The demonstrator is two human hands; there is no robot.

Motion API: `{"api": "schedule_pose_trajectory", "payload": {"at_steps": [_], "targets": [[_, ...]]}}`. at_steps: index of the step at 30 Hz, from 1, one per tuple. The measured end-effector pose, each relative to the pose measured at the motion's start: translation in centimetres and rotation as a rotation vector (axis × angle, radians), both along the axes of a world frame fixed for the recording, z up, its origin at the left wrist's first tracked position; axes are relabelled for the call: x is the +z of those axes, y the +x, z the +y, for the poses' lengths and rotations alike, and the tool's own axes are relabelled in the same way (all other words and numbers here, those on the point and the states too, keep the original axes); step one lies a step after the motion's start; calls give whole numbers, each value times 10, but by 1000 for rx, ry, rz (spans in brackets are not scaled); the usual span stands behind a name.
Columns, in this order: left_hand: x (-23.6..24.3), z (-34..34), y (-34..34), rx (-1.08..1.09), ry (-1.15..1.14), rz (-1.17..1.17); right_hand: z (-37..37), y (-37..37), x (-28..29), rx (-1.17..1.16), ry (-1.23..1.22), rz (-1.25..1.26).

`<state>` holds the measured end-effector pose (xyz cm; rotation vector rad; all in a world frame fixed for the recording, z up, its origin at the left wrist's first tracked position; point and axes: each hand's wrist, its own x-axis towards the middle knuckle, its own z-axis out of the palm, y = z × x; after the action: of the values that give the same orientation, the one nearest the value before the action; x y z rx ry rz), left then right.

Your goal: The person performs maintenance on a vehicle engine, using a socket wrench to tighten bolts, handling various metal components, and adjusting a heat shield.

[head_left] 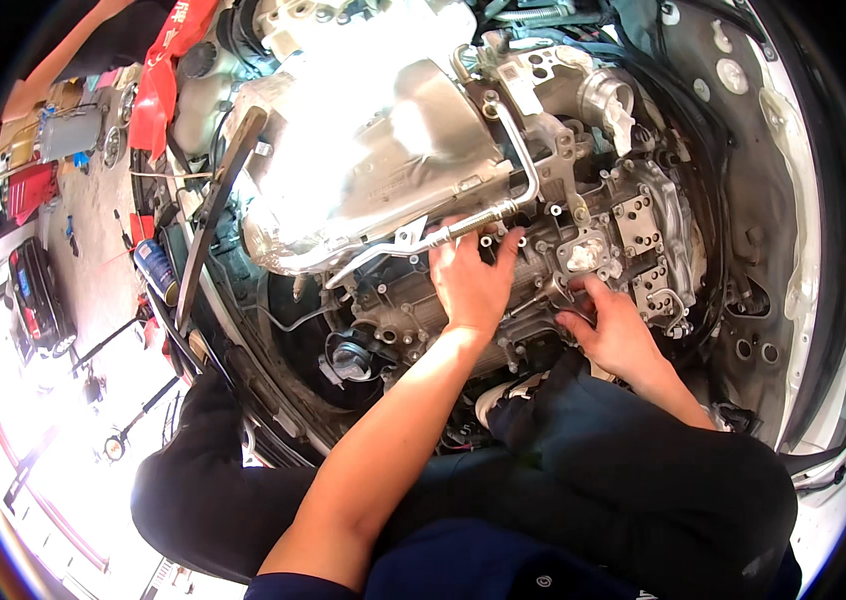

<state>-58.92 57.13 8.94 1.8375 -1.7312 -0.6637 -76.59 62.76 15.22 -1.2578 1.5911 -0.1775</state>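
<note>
My left hand [471, 285] reaches over the engine block [413, 305], beside a bent metal pipe [488, 215] with a braided section. Its thumb stands apart from the fingers, whose tips are partly hidden at the pipe. Close by on the right, my right hand [611, 328] has curled fingers at a small round metal fitting [555, 290] on the engine. Whatever lies between its thumb and forefinger is too small to make out. White wadding [583, 257] fills a port just above that hand. A large metal heat shield [373, 165], partly overexposed, covers the engine's far left.
I sit over the engine bay, legs across its near side. A wooden bar [218, 215] lies at the left, near a blue spray can [155, 270] and a red cover [158, 95]. More wadding [618, 122] plugs a round pipe opening. Another person's arm [53, 65] shows far left.
</note>
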Motion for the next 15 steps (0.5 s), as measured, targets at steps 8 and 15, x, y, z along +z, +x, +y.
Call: {"api": "schedule_pose_trajectory", "payload": {"at_steps": [8, 15], "targets": [[-3, -3, -2, 44, -4, 84, 11, 0, -7, -56, -54, 25], [-3, -4, 1, -13, -32, 241, 19, 0, -13, -106, -69, -4]]}}
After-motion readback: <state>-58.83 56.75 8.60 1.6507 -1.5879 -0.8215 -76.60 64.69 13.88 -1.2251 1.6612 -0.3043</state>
